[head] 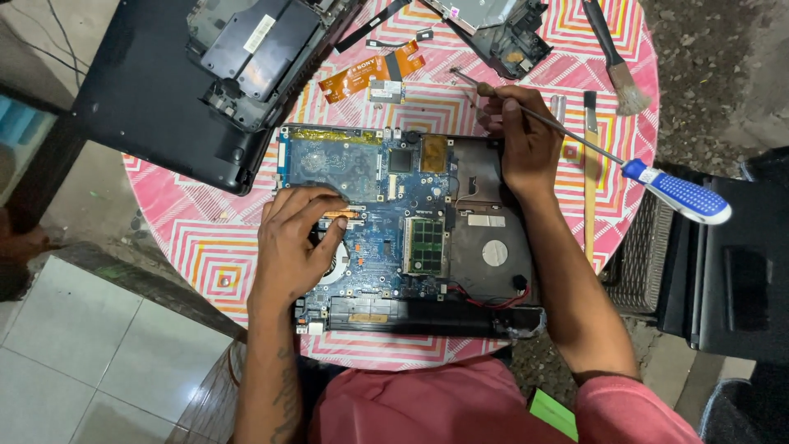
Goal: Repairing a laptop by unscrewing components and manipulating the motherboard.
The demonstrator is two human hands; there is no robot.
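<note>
An opened laptop base [485, 247] lies on a round table, its blue motherboard [386, 230] exposed. My left hand [296, 242] rests on the board's left half, fingertips pressing near a copper part. My right hand [526, 140] sits at the base's far right corner and grips a long screwdriver [674, 193] by its metal shaft. The blue and white handle sticks out to the right, and the tip points to the far left. A green memory module [426, 245] sits in the middle of the board.
The pink patterned tablecloth [205, 247] covers the table. A black laptop cover [173, 90] lies at the far left, an orange flex cable [370, 72] and a drive part [493, 29] at the back, a brush [620, 70] at the far right. A black chair [731, 271] stands right.
</note>
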